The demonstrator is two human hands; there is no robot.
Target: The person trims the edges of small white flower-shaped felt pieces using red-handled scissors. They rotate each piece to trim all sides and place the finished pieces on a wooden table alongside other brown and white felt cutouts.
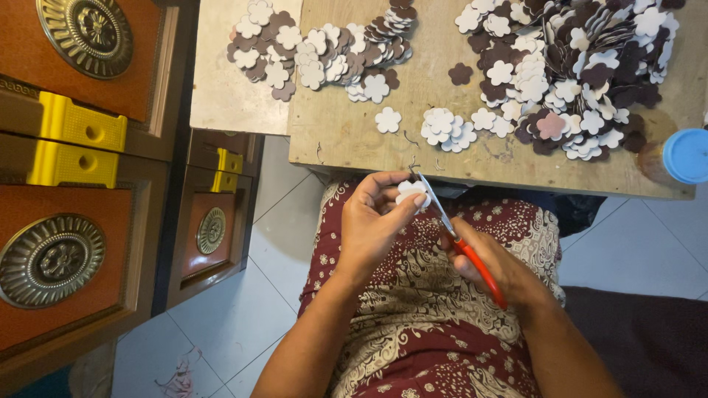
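Note:
My left hand [372, 221] pinches a small white flower-shaped cutout [410, 193] between thumb and fingers, just below the front edge of the wooden board [346, 133]. My right hand [495, 269] grips red-handled scissors [457, 236], whose metal blades point up-left and touch the cutout. Both hands hover over my lap, which is covered by a dark red patterned cloth [413, 324].
On the board lie heaps of white and dark brown flower cutouts: a big pile [575, 66] at the right, a smaller pile [324, 51] at the left, a few loose white ones [446, 129] near the front. A blue-lidded jar [682, 156] stands at the right edge. Ornate wooden panels [66, 184] line the left.

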